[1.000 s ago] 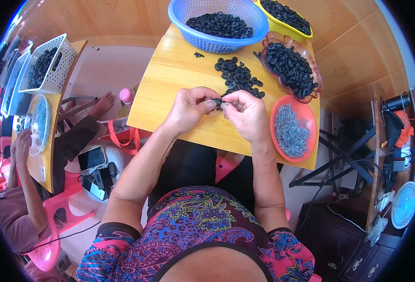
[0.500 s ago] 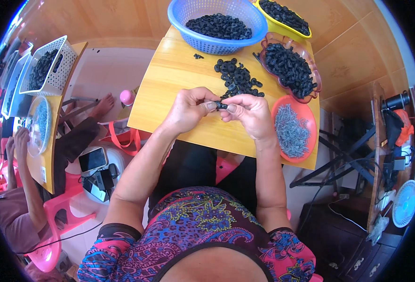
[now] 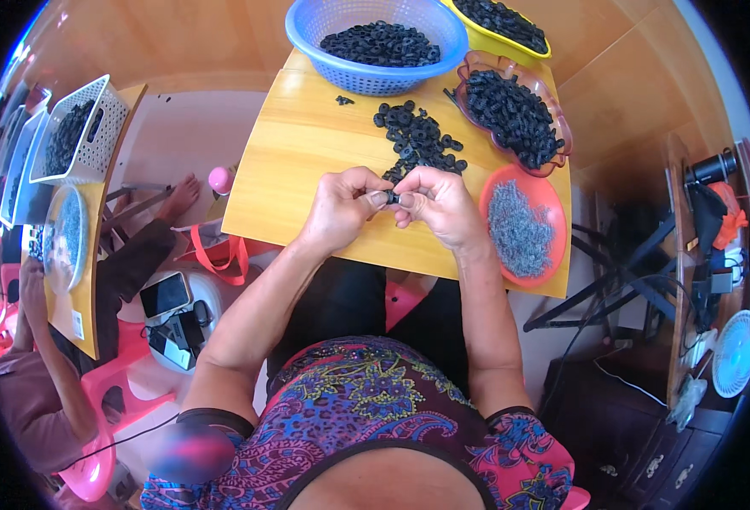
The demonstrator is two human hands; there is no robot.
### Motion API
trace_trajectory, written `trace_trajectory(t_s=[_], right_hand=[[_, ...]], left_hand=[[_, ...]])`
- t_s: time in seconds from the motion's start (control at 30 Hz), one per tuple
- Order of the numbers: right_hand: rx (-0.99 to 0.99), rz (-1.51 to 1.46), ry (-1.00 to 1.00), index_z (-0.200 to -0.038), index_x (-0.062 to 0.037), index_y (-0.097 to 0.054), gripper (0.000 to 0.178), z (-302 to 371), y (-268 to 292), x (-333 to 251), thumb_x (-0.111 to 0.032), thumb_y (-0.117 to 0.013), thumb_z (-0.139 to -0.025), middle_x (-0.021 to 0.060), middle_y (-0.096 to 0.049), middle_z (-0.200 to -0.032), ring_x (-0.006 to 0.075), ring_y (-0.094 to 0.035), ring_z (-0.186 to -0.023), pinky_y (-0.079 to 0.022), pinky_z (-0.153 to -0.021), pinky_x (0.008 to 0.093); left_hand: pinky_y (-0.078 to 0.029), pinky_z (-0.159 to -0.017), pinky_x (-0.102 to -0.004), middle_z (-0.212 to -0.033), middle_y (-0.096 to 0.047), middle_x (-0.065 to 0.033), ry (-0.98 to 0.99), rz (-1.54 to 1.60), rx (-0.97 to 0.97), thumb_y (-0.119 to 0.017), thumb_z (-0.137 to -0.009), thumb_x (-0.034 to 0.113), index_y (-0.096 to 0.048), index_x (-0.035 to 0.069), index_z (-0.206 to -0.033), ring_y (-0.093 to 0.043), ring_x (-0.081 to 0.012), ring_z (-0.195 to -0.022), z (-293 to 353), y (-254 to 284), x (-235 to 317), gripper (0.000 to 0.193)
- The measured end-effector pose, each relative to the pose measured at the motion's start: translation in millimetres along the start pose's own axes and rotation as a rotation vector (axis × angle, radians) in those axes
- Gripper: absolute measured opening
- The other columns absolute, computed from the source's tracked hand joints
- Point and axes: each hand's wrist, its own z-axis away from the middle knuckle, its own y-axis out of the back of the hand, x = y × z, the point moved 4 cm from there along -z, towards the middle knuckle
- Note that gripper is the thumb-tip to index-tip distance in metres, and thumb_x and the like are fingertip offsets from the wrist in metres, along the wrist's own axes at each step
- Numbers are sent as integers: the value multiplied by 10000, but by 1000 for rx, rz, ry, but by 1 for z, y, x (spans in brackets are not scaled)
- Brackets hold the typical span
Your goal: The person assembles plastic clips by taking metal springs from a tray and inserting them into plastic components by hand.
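A small black plastic part (image 3: 390, 197) is pinched between both hands over the near part of the wooden table (image 3: 307, 136). My left hand (image 3: 343, 206) grips its left end with thumb and forefinger. On its other end, the thumb and fingers of my right hand (image 3: 440, 206) are closed. Just beyond my fingertips lies a loose pile of black parts (image 3: 419, 136), some of them ring-shaped. To the right of my right hand is an orange-red dish (image 3: 558, 223) of small silvery metal pieces, probably screws or pins.
A blue basket (image 3: 375, 81), a yellow basin (image 3: 498, 44) and a clear reddish tray (image 3: 553, 157) hold black parts along the far and right edges. At left, another person (image 3: 43, 382) sits at a table with a white basket (image 3: 107, 127). A small fan (image 3: 736, 353) stands far right.
Both hands still hold the small black part, with the fingers slightly shifted around it. The view has moved a little, so the table and containers appear slightly further left.
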Motion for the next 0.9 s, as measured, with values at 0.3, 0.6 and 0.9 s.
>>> trace_trajectory(t_s=[0.3, 0.6, 0.9], right_hand=[[-96, -173, -18, -915, -4, -559, 163, 14, 7, 10, -147, -623, -870, 37, -575, -804, 115, -581, -705, -499, -648, 257], [-110, -218, 13, -947, -31, -520, 197, 9, 1, 12, -193, -611, -883, 17, -538, -786, 106, -554, -715, -491, -667, 255], [-188, -266, -47, -855, -21, -507, 194, 17, 4, 10, -172, -627, -869, 39, -560, -748, 117, -583, -659, -497, -620, 250]], left_hand=[[-406, -547, -217, -744, -622, -59, 28, 292, -100, -604, -829, -39, -638, -25, -884, -500, -74, -615, 1, -11, -14, 65], [-418, -559, -224, -797, -638, -94, 6, 293, -17, -570, -851, -50, -616, -32, -921, -518, -91, -630, 7, -13, -19, 86], [-482, -622, -260, -842, -629, -101, 34, 504, -183, -536, -872, -36, -585, -32, -945, -590, -140, -694, 9, -23, -2, 89]])
